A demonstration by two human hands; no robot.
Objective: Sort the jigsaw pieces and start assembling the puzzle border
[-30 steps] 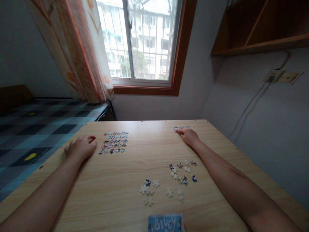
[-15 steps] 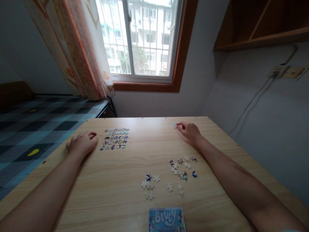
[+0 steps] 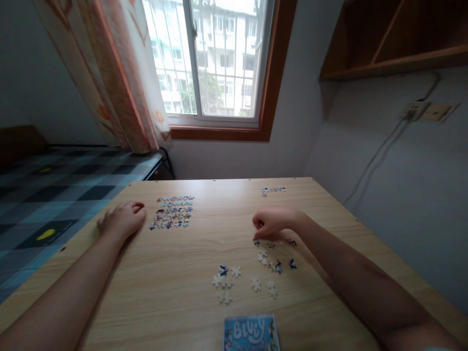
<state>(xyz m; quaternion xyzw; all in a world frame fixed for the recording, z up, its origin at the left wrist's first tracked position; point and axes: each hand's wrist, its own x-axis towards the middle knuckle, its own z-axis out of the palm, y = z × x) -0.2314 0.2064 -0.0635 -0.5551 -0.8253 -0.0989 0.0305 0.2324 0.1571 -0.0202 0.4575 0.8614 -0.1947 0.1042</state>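
My right hand [image 3: 275, 219] is over the right part of the table. Its thumb and index finger pinch a dark jigsaw puzzle piece [image 3: 256, 242] at the edge of a loose group. Other pieces of that group, some picture side up and some pale side up, lie just below the hand, such as a blue piece [image 3: 292, 263]. Beyond it sits a short row of puzzle pieces [image 3: 273, 189]. My left hand [image 3: 122, 218] rests on the table at the left with loosely bent fingers and holds nothing. Right beside it are several rows of laid-out puzzle pieces [image 3: 171, 213].
More loose pieces, mostly pale side up, lie near the front middle, among them a pale piece [image 3: 256, 284]. A blue Bluey box [image 3: 251, 333] is at the table's near edge. The wooden table [image 3: 157, 287] stands before a window; a bed [image 3: 84, 170] is at the left.
My right hand has left the far short row and come nearer and leftward to the loose group, pinching a piece there. The short row now shows uncovered. My left hand stays put.
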